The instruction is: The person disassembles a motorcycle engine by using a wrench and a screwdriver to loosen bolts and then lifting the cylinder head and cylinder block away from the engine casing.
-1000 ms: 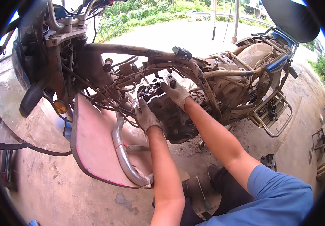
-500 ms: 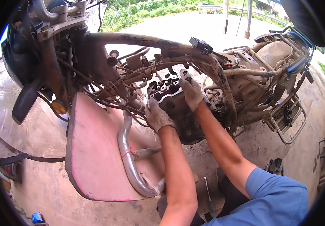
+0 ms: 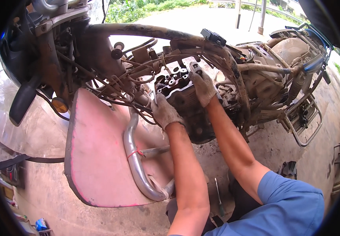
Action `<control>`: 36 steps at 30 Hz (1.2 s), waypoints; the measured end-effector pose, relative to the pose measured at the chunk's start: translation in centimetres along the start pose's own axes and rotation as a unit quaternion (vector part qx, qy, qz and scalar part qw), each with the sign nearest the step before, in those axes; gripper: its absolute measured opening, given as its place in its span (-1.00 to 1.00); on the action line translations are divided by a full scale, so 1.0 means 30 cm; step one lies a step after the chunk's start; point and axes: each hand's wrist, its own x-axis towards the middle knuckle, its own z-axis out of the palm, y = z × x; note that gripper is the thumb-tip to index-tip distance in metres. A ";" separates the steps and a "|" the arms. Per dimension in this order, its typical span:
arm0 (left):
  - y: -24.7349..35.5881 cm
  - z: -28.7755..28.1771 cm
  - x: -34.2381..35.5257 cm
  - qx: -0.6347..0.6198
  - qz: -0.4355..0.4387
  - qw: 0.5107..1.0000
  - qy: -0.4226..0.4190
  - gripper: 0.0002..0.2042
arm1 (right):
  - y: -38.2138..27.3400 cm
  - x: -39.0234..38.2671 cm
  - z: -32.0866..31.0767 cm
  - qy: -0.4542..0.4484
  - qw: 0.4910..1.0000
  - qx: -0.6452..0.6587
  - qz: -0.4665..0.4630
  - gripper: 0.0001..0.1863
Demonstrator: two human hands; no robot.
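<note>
Engine (image 3: 196,114): located below dirty frame tube (image 3: 146,30), top uncovered. Gripped at left edge by gloved left hand (image 3: 166,113), at right edge by gloved right hand (image 3: 203,89). Noted at left: curved silver pipe (image 3: 131,146), pink board (image 3: 95,157).

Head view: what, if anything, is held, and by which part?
The silver-rimmed dark metal engine part: the grey-gloved left hand holds its left edge, the grey-gloved right hand its right edge.

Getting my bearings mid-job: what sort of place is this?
Probably an outdoor or open-sided motorcycle repair spot: a partly stripped motorcycle with its engine opened, a screwdriver nearby, and greenery beyond.
</note>
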 end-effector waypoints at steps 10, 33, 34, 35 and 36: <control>0.055 0.046 -0.062 0.031 -0.008 0.999 0.007 -0.66 | -0.017 -0.022 -0.019 0.000 0.991 0.129 0.047 -0.76; 0.190 0.096 -0.118 0.038 -0.010 0.997 -0.067 -0.62 | -0.081 0.008 -0.034 -0.118 0.975 0.185 0.040 -0.64; 0.192 0.097 -0.105 0.077 -0.054 0.993 -0.076 -0.60 | -0.086 0.018 -0.060 -0.129 0.978 0.157 0.042 -0.62; 0.235 0.097 -0.069 0.109 -0.083 0.986 -0.092 -0.59 | -0.107 0.053 -0.049 -0.168 0.965 0.180 0.092 -0.54; 0.273 0.030 0.019 0.270 0.028 0.947 -0.171 -0.60 | -0.134 0.025 -0.002 -0.116 0.988 0.099 0.011 -0.57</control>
